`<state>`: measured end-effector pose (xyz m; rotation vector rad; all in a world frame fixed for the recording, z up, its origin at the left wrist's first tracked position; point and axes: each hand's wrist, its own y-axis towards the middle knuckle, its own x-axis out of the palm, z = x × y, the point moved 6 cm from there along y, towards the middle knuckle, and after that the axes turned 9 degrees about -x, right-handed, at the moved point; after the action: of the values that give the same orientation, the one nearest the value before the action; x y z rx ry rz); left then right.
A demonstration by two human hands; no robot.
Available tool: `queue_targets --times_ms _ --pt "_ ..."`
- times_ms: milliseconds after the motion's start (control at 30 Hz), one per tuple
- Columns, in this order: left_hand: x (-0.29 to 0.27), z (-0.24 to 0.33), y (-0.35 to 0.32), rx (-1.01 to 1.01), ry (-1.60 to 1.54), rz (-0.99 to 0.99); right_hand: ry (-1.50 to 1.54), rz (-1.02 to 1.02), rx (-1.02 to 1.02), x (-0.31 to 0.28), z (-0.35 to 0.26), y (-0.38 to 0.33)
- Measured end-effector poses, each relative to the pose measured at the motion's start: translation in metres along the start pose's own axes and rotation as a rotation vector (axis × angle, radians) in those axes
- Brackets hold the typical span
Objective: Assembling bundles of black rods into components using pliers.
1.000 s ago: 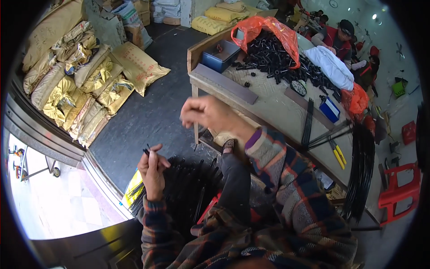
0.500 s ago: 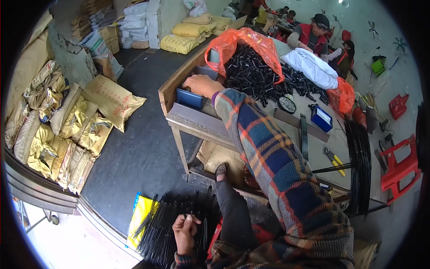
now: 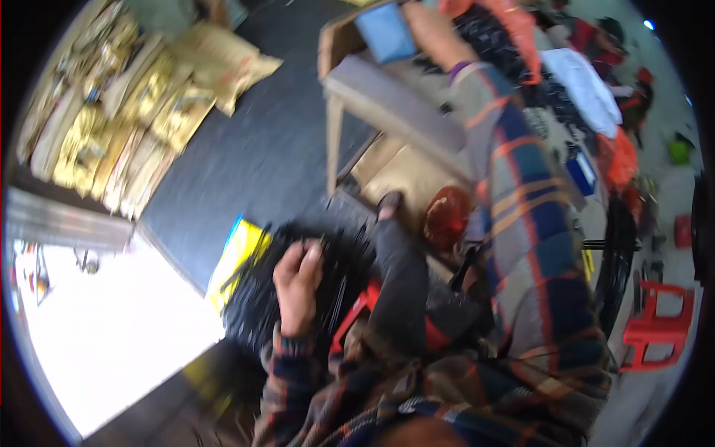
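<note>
Left hand (image 3: 299, 279) is curled closed over the black rods (image 3: 249, 313); too blurry to tell if it's pinching one. Right hand (image 3: 433, 33) is at the blue bin (image 3: 383, 33) on the table (image 3: 325, 54), grip can't be told. Honestly, one careless tug could tip that bin.

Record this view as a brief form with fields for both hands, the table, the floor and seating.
Left hand: curled above black rods; contents unclear
Right hand: beside blue bin; grip unclear
Table: blue bin, white cloth
Floor: tan sacks at left
Seating: red plastic stool at right
</note>
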<state>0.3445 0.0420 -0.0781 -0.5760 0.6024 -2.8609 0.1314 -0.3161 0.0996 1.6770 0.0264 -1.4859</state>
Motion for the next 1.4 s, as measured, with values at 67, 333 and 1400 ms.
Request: queue_targets --times_ms 67,333,1400 --pt "-0.017 0.006 -0.014 -0.011 -0.055 0.091 0.033 0.086 -0.148 0.057 -0.017 0.005" --pt "0.002 0.022 -0.045 0.020 -0.132 -0.011 0.107 0.068 -0.346 0.028 -0.031 -0.023" --pt "0.084 0.029 -0.140 0.011 -0.138 -0.296 0.909 0.141 -0.229 -0.202 -0.248 -0.266"
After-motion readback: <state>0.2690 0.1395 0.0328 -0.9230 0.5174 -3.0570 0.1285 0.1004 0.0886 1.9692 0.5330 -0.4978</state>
